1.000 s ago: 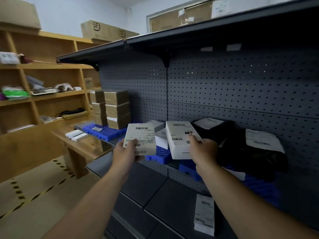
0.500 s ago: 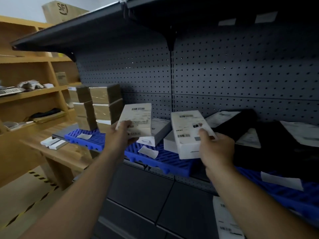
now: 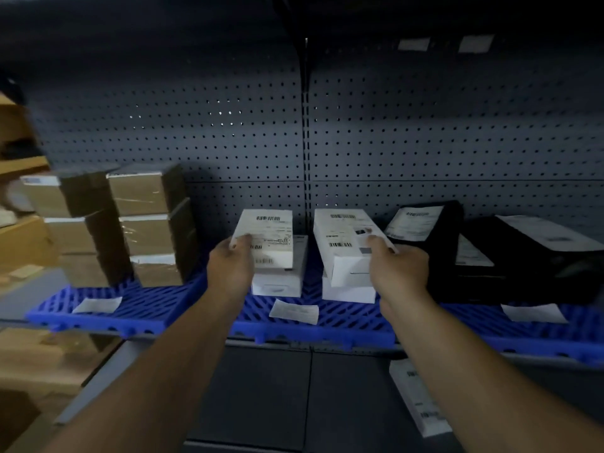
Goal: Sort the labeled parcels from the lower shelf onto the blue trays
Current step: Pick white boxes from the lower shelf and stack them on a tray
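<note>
My left hand [image 3: 230,264] grips a white labeled box [image 3: 269,235], held just above another white box [image 3: 277,282] lying on the blue tray [image 3: 157,308]. My right hand [image 3: 397,273] grips a second, larger white labeled box [image 3: 341,246], held over a white box [image 3: 348,292] resting on the same row of blue trays. Both held boxes show barcodes on top. One more labeled white parcel [image 3: 420,398] lies on the lower shelf, beside my right forearm.
Stacked brown cartons [image 3: 148,223] fill the left end of the trays. Black bagged parcels [image 3: 425,230] with white labels lie at the right. Loose paper slips [image 3: 294,310] sit along the tray's front. A grey pegboard [image 3: 228,142] backs the shelf; wooden shelving stands far left.
Both hands have carried their boxes forward and over the white boxes on the blue tray. The view has moved closer and turned to face the shelf squarely.
</note>
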